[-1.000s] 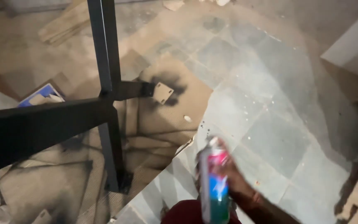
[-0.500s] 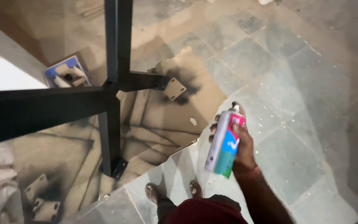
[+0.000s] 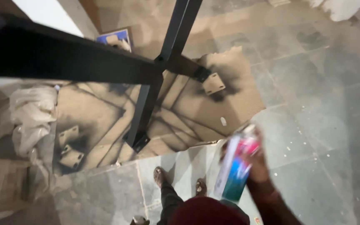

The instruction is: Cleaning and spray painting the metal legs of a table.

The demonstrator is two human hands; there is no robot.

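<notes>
My right hand grips a spray can with a white, pink and blue label, held upright and blurred, at the lower right. A black-painted metal frame of square tubes stands in front of me on flattened cardboard marked with dark overspray. One beam runs from the upper left to a joint near the middle. Metal foot plates end the legs. My left hand is out of view. My feet in sandals stand on the tiles below.
Grey stone floor tiles spread to the right. Crumpled pale plastic sheeting lies at the left. Small metal brackets rest on the cardboard. A blue and white box sits behind the frame.
The view has swung right and down, so the frame now sits further left and larger. The hand with the can has dropped lower and blurs with motion.
</notes>
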